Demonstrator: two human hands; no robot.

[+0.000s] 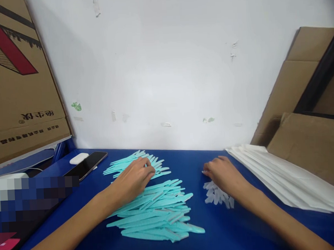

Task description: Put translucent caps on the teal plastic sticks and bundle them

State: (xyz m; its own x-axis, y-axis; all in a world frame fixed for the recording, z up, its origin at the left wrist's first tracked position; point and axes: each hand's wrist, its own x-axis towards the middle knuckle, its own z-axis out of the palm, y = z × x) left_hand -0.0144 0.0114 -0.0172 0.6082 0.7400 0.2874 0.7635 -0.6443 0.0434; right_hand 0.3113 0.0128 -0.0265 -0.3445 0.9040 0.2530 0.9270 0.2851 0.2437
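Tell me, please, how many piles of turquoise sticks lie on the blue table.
2: the far pile, toward the wall and partly hidden by the left hand, and the near pile, closer to the camera. Both may hold hidden layers.

Sticks (pixel 157 214) teal. Bits (pixel 214 193) translucent white. Tabletop (pixel 185 164) plain blue. Sheets (pixel 282 182) white. Phone (pixel 88 164) black. Box (pixel 21 94) brown, red/black print.
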